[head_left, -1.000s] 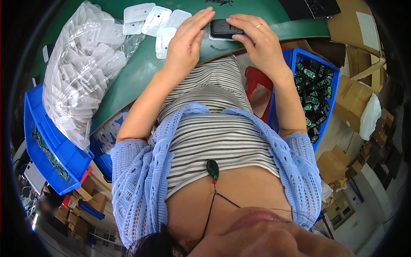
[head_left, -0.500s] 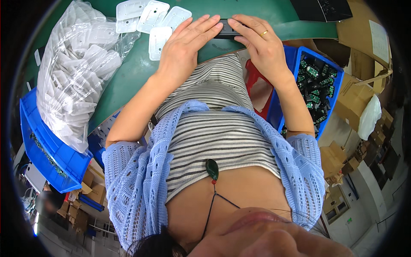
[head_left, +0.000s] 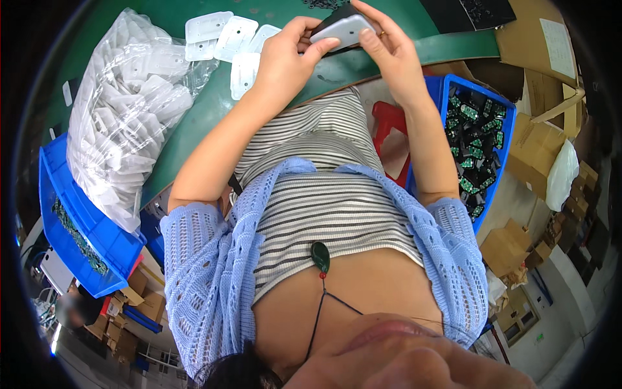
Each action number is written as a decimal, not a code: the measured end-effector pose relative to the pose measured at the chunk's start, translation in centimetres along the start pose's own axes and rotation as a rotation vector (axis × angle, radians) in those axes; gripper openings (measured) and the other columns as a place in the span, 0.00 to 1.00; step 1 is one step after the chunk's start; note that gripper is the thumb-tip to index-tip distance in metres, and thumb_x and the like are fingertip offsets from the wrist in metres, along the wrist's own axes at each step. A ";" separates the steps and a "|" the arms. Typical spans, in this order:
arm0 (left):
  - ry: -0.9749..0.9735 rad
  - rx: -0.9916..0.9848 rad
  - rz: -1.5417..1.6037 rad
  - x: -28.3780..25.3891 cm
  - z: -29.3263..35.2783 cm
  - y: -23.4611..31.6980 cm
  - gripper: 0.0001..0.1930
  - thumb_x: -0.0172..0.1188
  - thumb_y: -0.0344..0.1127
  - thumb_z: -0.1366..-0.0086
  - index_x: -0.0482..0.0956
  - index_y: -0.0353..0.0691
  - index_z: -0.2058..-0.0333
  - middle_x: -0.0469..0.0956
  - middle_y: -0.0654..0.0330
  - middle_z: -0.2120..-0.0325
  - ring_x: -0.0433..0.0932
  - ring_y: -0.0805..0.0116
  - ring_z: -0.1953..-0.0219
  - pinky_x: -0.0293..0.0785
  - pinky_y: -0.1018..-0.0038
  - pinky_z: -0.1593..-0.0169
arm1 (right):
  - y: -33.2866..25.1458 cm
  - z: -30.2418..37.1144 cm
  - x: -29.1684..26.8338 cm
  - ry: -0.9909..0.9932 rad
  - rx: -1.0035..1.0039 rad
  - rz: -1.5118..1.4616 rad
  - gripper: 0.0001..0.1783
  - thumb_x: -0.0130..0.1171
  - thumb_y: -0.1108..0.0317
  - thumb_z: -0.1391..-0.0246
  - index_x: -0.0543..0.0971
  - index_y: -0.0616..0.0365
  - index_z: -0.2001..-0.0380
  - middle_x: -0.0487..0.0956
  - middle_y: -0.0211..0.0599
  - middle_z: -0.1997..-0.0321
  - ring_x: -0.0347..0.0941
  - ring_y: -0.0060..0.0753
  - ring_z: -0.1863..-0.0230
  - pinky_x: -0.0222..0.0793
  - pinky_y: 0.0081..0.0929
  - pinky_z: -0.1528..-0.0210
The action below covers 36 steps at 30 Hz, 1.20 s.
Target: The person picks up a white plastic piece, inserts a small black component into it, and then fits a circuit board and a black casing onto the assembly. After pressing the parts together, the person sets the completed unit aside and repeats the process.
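A black rectangular casing with a pale grey, rounded cover (head_left: 343, 30) on its upturned face is held tilted above the green table's near edge. My left hand (head_left: 288, 57) grips its left end, thumb on the cover's edge and fingers behind. At the right end, my right hand (head_left: 392, 55) presses its thumb onto the cover while the other fingers curl round the black far side. Several loose white plastic covers (head_left: 236, 39) lie left of my hands. A clear plastic bag (head_left: 123, 110), full of similar white pieces, stands further left.
On the right, a blue bin (head_left: 508, 137) holds many black casings with green circuit boards (head_left: 472, 144). Another blue bin (head_left: 107, 240) sits below the bag. Small black parts (head_left: 324, 3) and a black box (head_left: 453, 15) are at the far side. Cardboard boxes (head_left: 528, 152) stand right.
Both hands have lifted and tilted the casing from the table. Its pale grey cover now shows where only black was visible before. The view has shifted slightly.
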State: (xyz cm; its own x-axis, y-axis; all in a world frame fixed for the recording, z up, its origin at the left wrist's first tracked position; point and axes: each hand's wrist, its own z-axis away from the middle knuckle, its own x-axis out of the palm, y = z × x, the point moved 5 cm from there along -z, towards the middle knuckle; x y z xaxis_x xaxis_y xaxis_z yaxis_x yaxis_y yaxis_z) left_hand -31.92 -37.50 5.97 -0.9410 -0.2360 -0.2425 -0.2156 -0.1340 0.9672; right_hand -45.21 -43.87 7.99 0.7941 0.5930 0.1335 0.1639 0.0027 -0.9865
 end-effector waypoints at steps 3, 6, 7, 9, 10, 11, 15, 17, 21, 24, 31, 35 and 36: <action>-0.001 -0.015 0.103 -0.5 0.1 0.8 0.15 0.60 0.34 0.43 0.71 0.31 0.61 0.76 0.60 0.71 0.74 0.78 0.70 0.71 0.83 0.66 | -0.2 0.0 1.0 0.004 0.111 -0.097 0.26 0.53 0.75 0.49 0.62 0.65 0.45 0.68 0.37 0.50 0.63 0.26 0.48 0.57 0.24 0.45; -0.003 -0.016 0.109 -0.9 0.1 1.5 0.14 0.59 0.35 0.43 0.71 0.31 0.62 0.76 0.60 0.71 0.74 0.78 0.70 0.71 0.83 0.65 | 0.0 -0.7 1.1 0.045 0.030 -0.082 0.25 0.53 0.77 0.49 0.63 0.65 0.47 0.69 0.37 0.51 0.64 0.26 0.49 0.58 0.23 0.46; -0.005 0.001 0.086 -1.0 0.0 1.7 0.14 0.59 0.35 0.42 0.71 0.31 0.62 0.76 0.61 0.71 0.74 0.78 0.69 0.71 0.83 0.65 | 0.1 -1.0 1.0 0.064 0.018 -0.074 0.24 0.53 0.77 0.50 0.64 0.65 0.47 0.69 0.37 0.51 0.64 0.26 0.49 0.58 0.23 0.46; 0.010 0.009 0.095 -1.1 -0.5 2.1 0.14 0.59 0.35 0.43 0.71 0.31 0.62 0.76 0.59 0.72 0.75 0.75 0.70 0.71 0.82 0.66 | 0.4 -1.6 0.9 0.069 -0.044 -0.058 0.25 0.52 0.78 0.49 0.63 0.64 0.47 0.70 0.37 0.52 0.65 0.26 0.50 0.59 0.23 0.47; 0.020 0.015 0.107 -1.1 -0.8 2.3 0.15 0.59 0.36 0.43 0.71 0.31 0.63 0.77 0.58 0.72 0.75 0.73 0.71 0.72 0.81 0.66 | 0.3 -2.0 0.8 0.078 -0.104 -0.040 0.25 0.51 0.78 0.49 0.62 0.64 0.47 0.70 0.37 0.52 0.65 0.26 0.50 0.60 0.23 0.47; 0.030 0.031 0.161 -1.2 -1.5 2.3 0.15 0.61 0.37 0.45 0.72 0.32 0.65 0.77 0.58 0.75 0.75 0.73 0.74 0.72 0.80 0.69 | 0.5 -2.4 0.9 0.078 -0.106 -0.040 0.25 0.51 0.78 0.49 0.62 0.64 0.47 0.70 0.37 0.52 0.65 0.26 0.50 0.60 0.23 0.47; 0.184 0.047 0.039 -3.3 -8.3 2.5 0.07 0.56 0.30 0.44 0.72 0.34 0.67 0.74 0.62 0.82 0.70 0.78 0.84 0.65 0.82 0.79 | 0.0 -3.5 -0.5 0.211 -0.149 0.024 0.27 0.52 0.75 0.48 0.58 0.63 0.44 0.71 0.39 0.54 0.67 0.25 0.54 0.61 0.21 0.50; 0.082 -0.040 0.160 -8.1 -14.4 -1.0 0.07 0.53 0.30 0.41 0.71 0.31 0.68 0.75 0.58 0.81 0.71 0.76 0.85 0.66 0.81 0.81 | -0.7 -3.2 -1.0 0.268 -0.197 0.031 0.23 0.57 0.72 0.51 0.66 0.61 0.51 0.73 0.37 0.61 0.69 0.27 0.60 0.64 0.21 0.57; 0.396 -0.038 0.171 -14.1 -24.7 -4.0 0.08 0.48 0.30 0.38 0.71 0.29 0.67 0.75 0.54 0.81 0.72 0.71 0.85 0.66 0.78 0.85 | -0.7 -1.2 -2.5 0.330 -0.127 0.222 0.12 0.46 0.69 0.42 0.71 0.65 0.58 0.76 0.40 0.65 0.72 0.25 0.65 0.68 0.20 0.61; 0.455 -0.236 0.270 -18.4 -29.7 -7.2 0.09 0.46 0.29 0.38 0.71 0.28 0.66 0.75 0.51 0.79 0.75 0.66 0.83 0.69 0.76 0.86 | 0.6 0.5 -4.6 0.364 -0.021 0.178 0.11 0.53 0.70 0.47 0.74 0.60 0.60 0.76 0.34 0.66 0.72 0.23 0.66 0.69 0.19 0.64; 0.356 -0.460 0.106 -23.8 -29.8 -11.5 0.14 0.51 0.39 0.38 0.73 0.31 0.70 0.74 0.55 0.83 0.74 0.65 0.84 0.69 0.75 0.86 | 0.9 1.7 -5.3 0.387 -0.027 0.285 0.10 0.51 0.69 0.45 0.74 0.62 0.61 0.76 0.32 0.70 0.70 0.18 0.70 0.66 0.16 0.66; 0.479 -0.262 -0.713 -19.3 -24.0 -2.6 0.18 0.56 0.44 0.43 0.75 0.31 0.79 0.73 0.55 0.87 0.73 0.65 0.85 0.66 0.71 0.81 | 0.7 0.4 -4.7 0.389 -0.108 0.666 0.08 0.57 0.70 0.50 0.76 0.60 0.66 0.76 0.30 0.70 0.69 0.17 0.70 0.65 0.15 0.68; 0.501 -0.277 -0.718 -20.6 -22.7 -2.4 0.18 0.56 0.44 0.43 0.75 0.31 0.79 0.73 0.55 0.87 0.73 0.65 0.85 0.66 0.71 0.81 | 0.6 -0.3 -3.5 0.320 -0.128 0.785 0.08 0.57 0.70 0.50 0.77 0.61 0.66 0.76 0.29 0.68 0.68 0.17 0.71 0.65 0.15 0.67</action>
State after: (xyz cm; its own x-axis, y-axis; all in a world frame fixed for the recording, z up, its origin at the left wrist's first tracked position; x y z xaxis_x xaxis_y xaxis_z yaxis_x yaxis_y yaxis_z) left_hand -6.07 -54.18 6.94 -0.3679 -0.3877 -0.8452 -0.5740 -0.6204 0.5344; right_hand -47.75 -46.22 7.00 0.8287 0.1289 -0.5446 -0.4535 -0.4156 -0.7884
